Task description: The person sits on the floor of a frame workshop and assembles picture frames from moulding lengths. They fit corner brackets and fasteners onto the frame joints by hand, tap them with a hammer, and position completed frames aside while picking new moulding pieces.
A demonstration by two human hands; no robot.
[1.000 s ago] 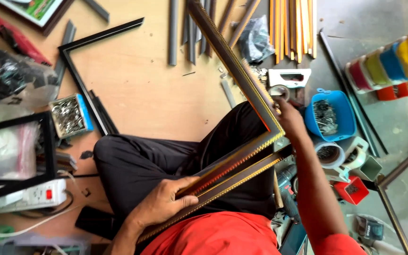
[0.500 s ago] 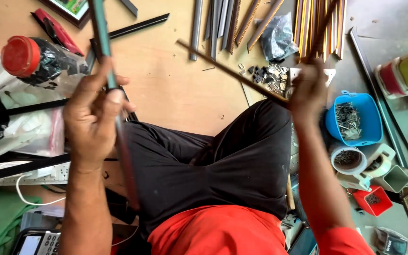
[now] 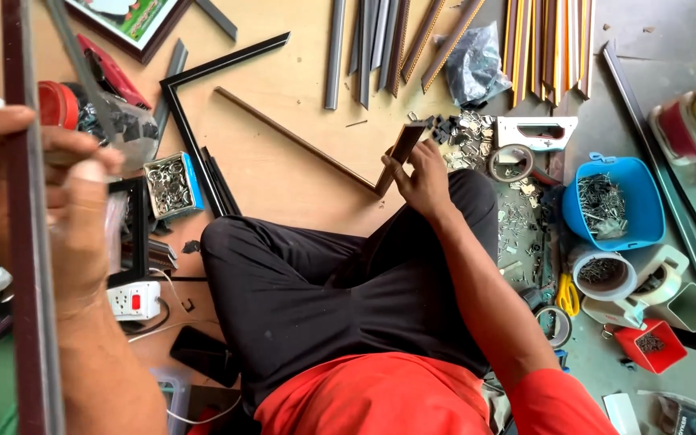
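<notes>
My left hand (image 3: 34,201) is raised close to the camera at the left and grips a long dark brown frame moulding (image 3: 30,266) that runs upright along the left edge. My right hand (image 3: 422,179) rests above my right knee and holds the short arm of an L-shaped corner piece of thin brown moulding (image 3: 308,145), which lies on the wooden board. I sit cross-legged in black trousers (image 3: 332,290) and a red shirt.
A black L-shaped frame piece (image 3: 203,76), a small box of metal fasteners (image 3: 169,185), a power strip (image 3: 134,300) and a phone (image 3: 203,354) lie at left. Moulding strips (image 3: 541,48), a staple gun (image 3: 537,130), tape rolls (image 3: 602,274), a blue tub (image 3: 610,201) and scissors (image 3: 567,294) lie at right.
The frame held across my lap a second ago is apart. My left hand has lifted one moulding up near the camera; my right hand has lowered the L-shaped piece onto the board.
</notes>
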